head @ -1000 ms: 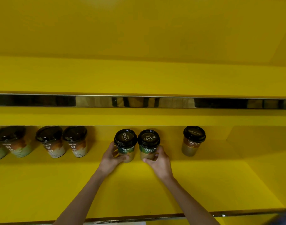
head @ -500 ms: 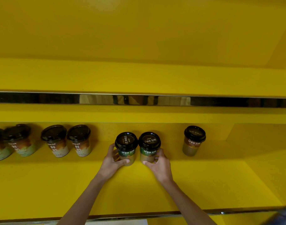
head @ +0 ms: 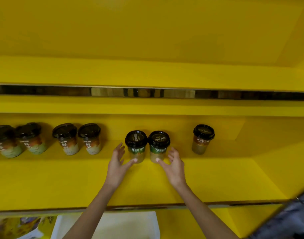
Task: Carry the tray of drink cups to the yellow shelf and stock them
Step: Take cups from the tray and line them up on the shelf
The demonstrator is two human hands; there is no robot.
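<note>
Yellow shelf: both hands spread (thumbs touching green-label cups).

Both hands have let go of the two green-labelled cups at mid-frame. The left hand has drawn back with fingers spread, only its thumb tip near the left green cup. The right hand has likewise loosened, fingers splayed beside the right green cup. The view has tipped downward: a white tray has appeared at the bottom edge, and colourful packaging at lower left.
</note>
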